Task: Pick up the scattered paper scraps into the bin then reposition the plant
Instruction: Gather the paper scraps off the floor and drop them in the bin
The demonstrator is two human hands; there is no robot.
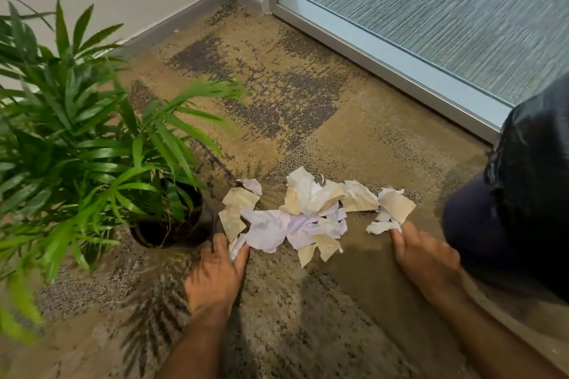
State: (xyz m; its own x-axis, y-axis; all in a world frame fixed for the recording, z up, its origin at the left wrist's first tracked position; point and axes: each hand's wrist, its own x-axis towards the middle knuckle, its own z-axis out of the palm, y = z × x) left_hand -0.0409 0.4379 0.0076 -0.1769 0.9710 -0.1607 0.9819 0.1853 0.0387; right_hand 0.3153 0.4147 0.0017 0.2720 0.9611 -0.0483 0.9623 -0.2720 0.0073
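Note:
Several torn white and beige paper scraps [311,215] lie in a loose heap on the carpet in front of me. My left hand [215,277] lies flat on the carpet at the heap's left end, its fingertips touching a white scrap. My right hand [425,258] reaches to the right end, fingers touching a small white scrap [381,227]. A green leafy plant [70,138] in a black pot [172,224] stands just left of the scraps, close to my left hand. The bin [523,194], lined with a black bag, stands at the right edge.
A frosted glass panel in a metal frame [385,58] runs along the far right. A white wall with a dark baseboard [184,15] closes the corner behind the plant. Patterned beige and grey carpet [277,95] stretches beyond the scraps.

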